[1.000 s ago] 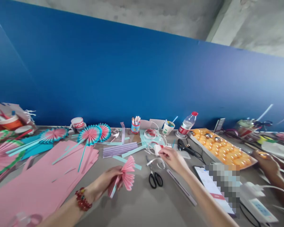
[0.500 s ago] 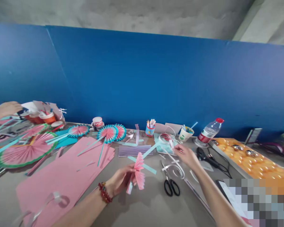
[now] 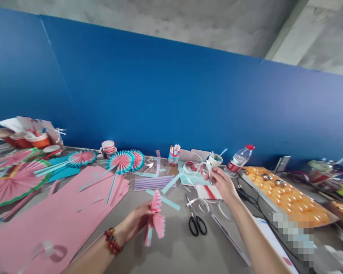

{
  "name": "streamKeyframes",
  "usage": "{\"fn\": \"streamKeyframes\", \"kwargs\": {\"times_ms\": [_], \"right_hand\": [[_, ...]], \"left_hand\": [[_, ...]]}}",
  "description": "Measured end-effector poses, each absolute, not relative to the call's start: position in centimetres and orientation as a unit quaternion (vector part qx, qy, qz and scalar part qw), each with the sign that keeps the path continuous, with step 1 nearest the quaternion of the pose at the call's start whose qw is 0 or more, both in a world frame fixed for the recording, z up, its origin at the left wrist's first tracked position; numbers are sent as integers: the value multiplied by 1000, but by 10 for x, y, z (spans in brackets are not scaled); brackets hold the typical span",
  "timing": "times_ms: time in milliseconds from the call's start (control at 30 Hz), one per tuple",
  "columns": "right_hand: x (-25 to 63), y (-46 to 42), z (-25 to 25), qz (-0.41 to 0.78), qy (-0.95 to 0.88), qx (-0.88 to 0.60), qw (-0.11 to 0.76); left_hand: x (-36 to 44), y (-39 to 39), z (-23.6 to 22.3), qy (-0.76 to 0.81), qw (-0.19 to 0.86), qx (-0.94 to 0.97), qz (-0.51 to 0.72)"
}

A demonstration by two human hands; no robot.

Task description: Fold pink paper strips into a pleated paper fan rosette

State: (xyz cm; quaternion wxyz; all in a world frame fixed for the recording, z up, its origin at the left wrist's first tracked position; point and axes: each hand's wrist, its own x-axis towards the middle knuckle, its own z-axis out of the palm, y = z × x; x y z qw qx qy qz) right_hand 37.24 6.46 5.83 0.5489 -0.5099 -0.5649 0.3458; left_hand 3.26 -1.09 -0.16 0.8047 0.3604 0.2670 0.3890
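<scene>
My left hand [image 3: 138, 219] is closed around a folded pink paper fan [image 3: 157, 217], its pleats partly spread and a pale blue strip along its lower edge. My right hand [image 3: 223, 182] pinches the edge of a white roll of tape [image 3: 206, 171] above the table. Just below it lies a white piece with a red stripe [image 3: 208, 191]. Another roll of tape [image 3: 191, 167] rests on pale blue paper close by. Between my hands are black-handled scissors [image 3: 197, 225], a curled white strip [image 3: 202, 205] partly over the blades.
Large pink sheets [image 3: 60, 213] cover the left side, with finished paper fans [image 3: 120, 162] behind. Purple pleated paper [image 3: 153, 183], a pen cup [image 3: 173, 156] and a water bottle [image 3: 240, 160] stand farther back. On the right are a tray of orange balls [image 3: 286, 194] and another person's hand [image 3: 341, 211].
My right hand has moved from a small white-and-red piece to a roll of tape farther back. My left hand still grips the pink fan. The view swung left, then partly back.
</scene>
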Motion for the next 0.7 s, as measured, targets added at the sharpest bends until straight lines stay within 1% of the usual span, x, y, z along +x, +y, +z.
{"fn": "streamKeyframes", "kwargs": {"times_ms": [100,267,333,433,600,700], "right_hand": [[359,46,67,338,-601,-496,528],[337,8,85,226,-732,-501,402],[330,-4,90,210,-754,-503,366],[320,-14,89,253,-758,-490,348],[304,-21,68,396,-703,-458,373],[299,-25,57,449,-661,-473,371]], "left_hand": [[31,-13,3,254,801,392,375],[30,-16,9,236,794,421,370],[31,-17,11,232,798,415,370],[31,-18,13,229,799,415,370],[29,-19,12,217,783,444,377],[28,-20,8,201,787,441,381]]}}
